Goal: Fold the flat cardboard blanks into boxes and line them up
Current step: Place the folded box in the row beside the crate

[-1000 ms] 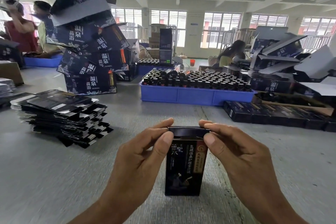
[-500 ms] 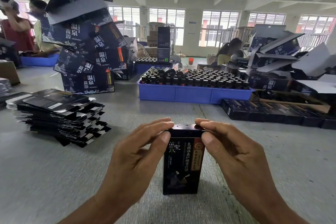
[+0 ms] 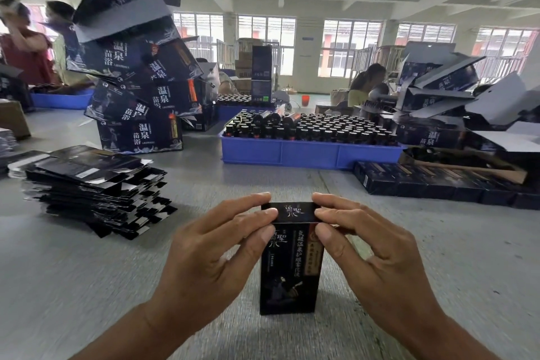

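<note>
Upright between both hands, the small black printed cardboard box [image 3: 289, 269] stands on the grey surface [image 3: 87, 286]. Left hand [image 3: 210, 254] and right hand [image 3: 377, 254] each pinch its top flap, thumb in front, fingers on top. Left of that grip lies a stack of flat black cardboard blanks [image 3: 90, 187].

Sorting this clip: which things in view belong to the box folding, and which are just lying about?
Job:
- left hand, right hand, both pinching the upright box
- flat blanks stack
- row of finished boxes

Lying about:
- blue crate of bottles
- leaning large cartons
</note>
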`<state>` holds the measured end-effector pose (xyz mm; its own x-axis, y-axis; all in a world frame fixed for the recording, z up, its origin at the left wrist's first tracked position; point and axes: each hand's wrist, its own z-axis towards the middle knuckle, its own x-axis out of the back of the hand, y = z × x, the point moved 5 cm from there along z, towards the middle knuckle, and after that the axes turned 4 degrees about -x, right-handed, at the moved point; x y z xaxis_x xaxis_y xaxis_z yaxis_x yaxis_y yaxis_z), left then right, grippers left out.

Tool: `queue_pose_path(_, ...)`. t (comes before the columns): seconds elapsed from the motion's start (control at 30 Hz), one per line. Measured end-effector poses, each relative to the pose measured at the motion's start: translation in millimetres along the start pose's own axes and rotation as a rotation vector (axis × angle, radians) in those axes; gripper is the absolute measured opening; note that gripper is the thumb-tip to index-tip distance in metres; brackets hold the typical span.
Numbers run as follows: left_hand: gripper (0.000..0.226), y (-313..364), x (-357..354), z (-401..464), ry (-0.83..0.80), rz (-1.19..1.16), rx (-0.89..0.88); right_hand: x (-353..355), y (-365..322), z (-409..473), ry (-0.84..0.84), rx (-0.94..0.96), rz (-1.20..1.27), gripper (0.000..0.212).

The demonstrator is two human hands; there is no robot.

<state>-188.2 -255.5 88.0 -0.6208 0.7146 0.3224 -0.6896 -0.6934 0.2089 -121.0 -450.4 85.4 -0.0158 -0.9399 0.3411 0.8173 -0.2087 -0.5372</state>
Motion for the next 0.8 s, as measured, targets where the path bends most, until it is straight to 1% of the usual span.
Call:
queue_pose_path(0.13, 0.025, -5, -3, -6, -0.047, 0.032, -0.021, -4, 2, -1, -0.01, -0.026, -0.005, 0.019)
queue_pose_path(0.2, 0.037, -12, -8, -12, -0.122, 0.026, 0.044, -7, 4, -2, -0.038, -0.051, -0.022, 0.021)
queue_pose_path(0.23, 0.044, -15, -11, -17, -0.16, 0.011, 0.101, -9, 6, -3, -0.061, -0.065, -0.053, 0.025)
queue_pose_path(0.3, 0.052, -22, -16, -23, -0.199, -0.115, 0.28, -14, 12, -7, -0.134, -0.115, -0.134, 0.045)
queue_pose_path(0.37, 0.05, -31, -17, -25, -0.165, -0.242, 0.456, -23, 19, -12, -0.252, -0.217, -0.167, 0.069)
queue_pose_path(0.4, 0.052, -36, -17, -26, -0.123, -0.269, 0.525, -28, 21, -16, -0.314, -0.251, -0.19, 0.078)
queue_pose_path(0.43, 0.053, -41, -16, -26, -0.074, -0.293, 0.598, -34, 23, -19, -0.373, -0.253, -0.24, 0.083)
queue_pose_path(0.53, 0.045, -54, -18, -31, 0.069, -0.405, 0.818, -54, 21, -30, -0.535, -0.177, -0.462, 0.084)
queue_pose_path(0.6, 0.047, -56, -23, -34, 0.078, -0.483, 0.915, -65, 23, -36, -0.568, -0.123, -0.568, 0.08)
queue_pose_path(0.7, 0.05, -56, -27, -35, 0.028, -0.514, 0.944, -69, 31, -36, -0.542, -0.156, -0.625, 0.067)
queue_pose_path(0.73, 0.053, -57, -27, -34, 0.015, -0.491, 0.93, -67, 36, -34, -0.522, -0.166, -0.639, 0.064)
queue_pose_path(0.8, 0.059, -61, -30, -36, -0.069, -0.345, 0.887, -60, 49, -26, -0.48, -0.224, -0.658, 0.061)
